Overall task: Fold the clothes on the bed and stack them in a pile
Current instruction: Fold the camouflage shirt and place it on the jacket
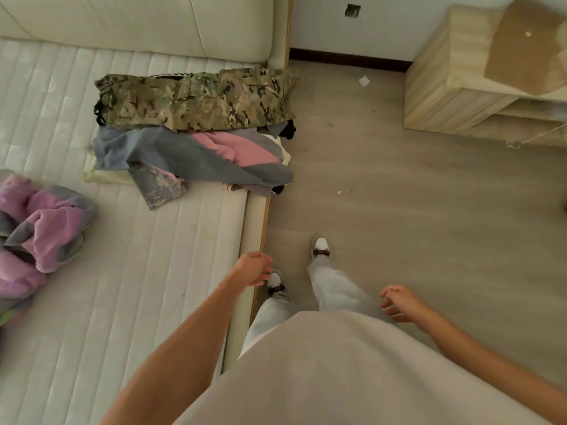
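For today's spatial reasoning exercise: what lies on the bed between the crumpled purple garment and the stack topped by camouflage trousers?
In the head view, only bare quilted mattress separates the purple garment from the stack.

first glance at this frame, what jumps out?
The stack of clothes at the bed's right edge near the headboard, with a folded camouflage garment on top of grey and pink pieces. Next, a crumpled pink and grey fleece garment lying unfolded at the mattress's left edge. Low in the frame, both hands hold nothing: the left hand over the bed's side rail, the right hand beside the person's leg.
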